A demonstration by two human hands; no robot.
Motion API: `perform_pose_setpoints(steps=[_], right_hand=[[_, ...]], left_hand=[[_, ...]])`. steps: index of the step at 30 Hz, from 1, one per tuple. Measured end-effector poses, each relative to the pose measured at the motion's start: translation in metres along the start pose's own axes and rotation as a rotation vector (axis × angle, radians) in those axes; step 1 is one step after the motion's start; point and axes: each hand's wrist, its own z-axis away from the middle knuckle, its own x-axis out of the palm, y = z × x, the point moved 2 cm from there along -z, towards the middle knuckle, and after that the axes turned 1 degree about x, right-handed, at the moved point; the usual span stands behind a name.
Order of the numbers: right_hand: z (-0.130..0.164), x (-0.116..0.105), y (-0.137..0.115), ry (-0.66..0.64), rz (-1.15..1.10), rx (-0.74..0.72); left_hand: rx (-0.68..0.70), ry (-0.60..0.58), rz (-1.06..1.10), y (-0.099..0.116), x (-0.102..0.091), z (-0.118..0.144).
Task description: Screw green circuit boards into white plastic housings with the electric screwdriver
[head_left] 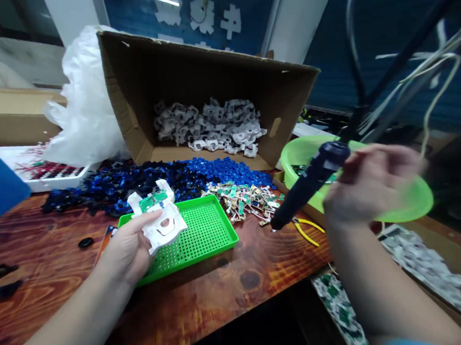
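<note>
My left hand (134, 244) grips a white plastic housing (165, 225), thumb on top, fingers underneath. A green circuit board (153, 201) sits in the housing's far part. Under the held piece lies a green perforated tray (203, 230). My right hand (371, 188) is raised at the right, beside the upper end of a black electric screwdriver (311, 184). Motion smears its fingers, so whether they grip the tool cannot be made out. The screwdriver hangs tilted, its tip low over the wooden table (252, 298), close to yellow-handled pliers (309, 231).
A cardboard box (208, 49) on its side holds many white housings (210, 123). Before it lie blue parts (226, 170), black parts (107, 187) and small wired circuit boards (248, 197). A light green basin (408, 201) stands right; cables (425, 67) hang above.
</note>
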Motion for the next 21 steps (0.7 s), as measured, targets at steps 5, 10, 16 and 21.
perform_pose_setpoints(steps=[5,10,16,21], right_hand=[[-0.038,0.102,0.034,-0.577,0.191,0.099],[-0.023,0.168,0.043,-1.094,0.386,0.06],[-0.019,0.189,0.051,-1.258,0.548,0.064],[-0.021,0.192,0.063,-1.348,0.637,0.086]], left_hand=[[-0.013,-0.005,-0.01,-0.005,-0.002,0.004],[-0.071,-0.023,-0.038,-0.01,-0.003,0.007],[-0.103,-0.016,-0.053,-0.018,-0.004,0.004],[-0.121,0.025,-0.08,-0.023,-0.006,0.002]])
